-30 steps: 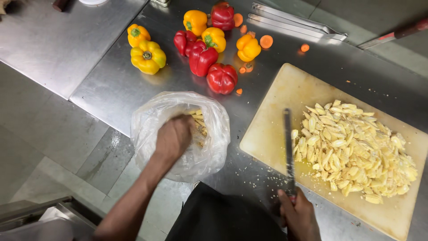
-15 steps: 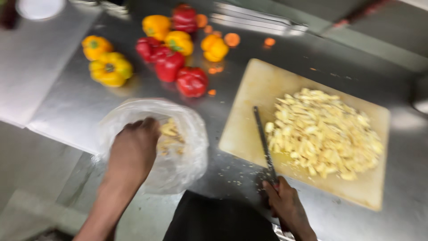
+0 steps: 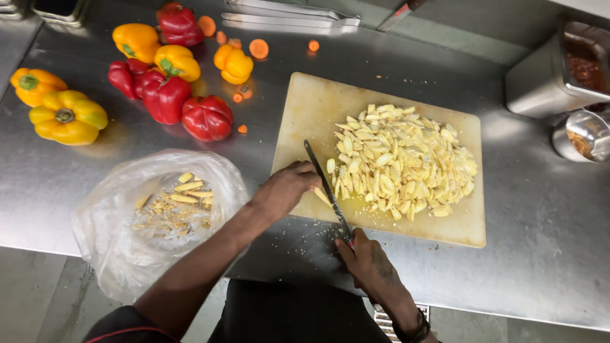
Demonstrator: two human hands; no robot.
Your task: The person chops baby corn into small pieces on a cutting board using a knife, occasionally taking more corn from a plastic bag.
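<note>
Right hand (image 3: 372, 263) closed around knife (image 3: 325, 185) handle at the counter's near edge, blade angled up across the cutting board (image 3: 305, 108). Left hand (image 3: 284, 188) cupped, fingers curled at the board's left edge, touching the blade beside the pale cut strips (image 3: 400, 159). Open plastic bag (image 3: 121, 235) overhangs the near edge. Bare steel between board and peppers (image 3: 165, 95); metal containers (image 3: 553, 76) far right.

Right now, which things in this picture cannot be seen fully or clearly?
Head view only:
- Black-handled knife: handle hidden inside the right hand.
- Left hand: fingertips hidden behind that blade.
- Square steel container: its dark red contents too small to identify.
- Red-handled tool: cut off by the top edge.
</note>
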